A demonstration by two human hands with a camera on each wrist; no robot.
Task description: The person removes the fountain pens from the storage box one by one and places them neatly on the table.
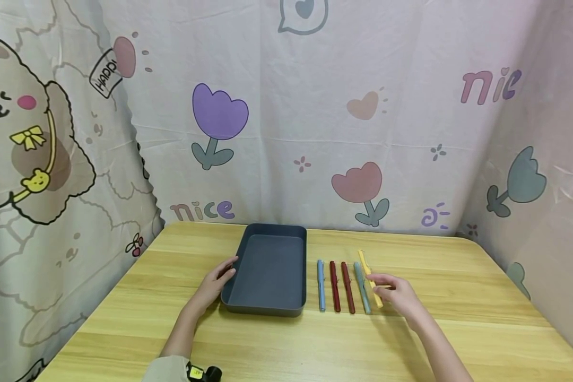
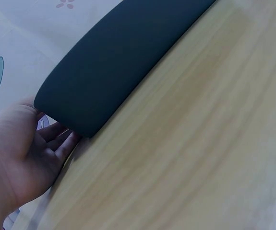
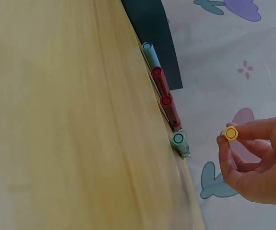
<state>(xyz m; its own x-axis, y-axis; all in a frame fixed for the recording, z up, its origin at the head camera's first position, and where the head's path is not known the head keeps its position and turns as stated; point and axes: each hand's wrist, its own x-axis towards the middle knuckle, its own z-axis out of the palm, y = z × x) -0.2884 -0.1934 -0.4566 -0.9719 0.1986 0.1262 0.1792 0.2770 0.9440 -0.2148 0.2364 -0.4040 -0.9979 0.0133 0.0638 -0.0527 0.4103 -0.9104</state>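
Observation:
My left hand [image 1: 214, 284] holds the left side of a dark grey rectangular tray [image 1: 269, 307], its thumb at the rim; the fingertips are partly hidden behind the tray's corner in the left wrist view. With thumb and fingers my right hand [image 1: 397, 295] pinches a yellow pen [image 1: 365, 263], raised off the table in the right wrist view. Left of that hand, a row of pens lies on the table: a light blue pen [image 1: 321, 286], one dark red pen [image 1: 335, 286], a second dark red pen [image 1: 348, 287] and a grey-green pen [image 1: 362, 286], nearest the yellow one.
The wooden table [image 1: 353, 350] carries the tray and the pens. A printed cloth [image 1: 277, 106] hangs behind the table's back edge and along both sides. A small black device [image 1: 203, 373] sits at my left sleeve.

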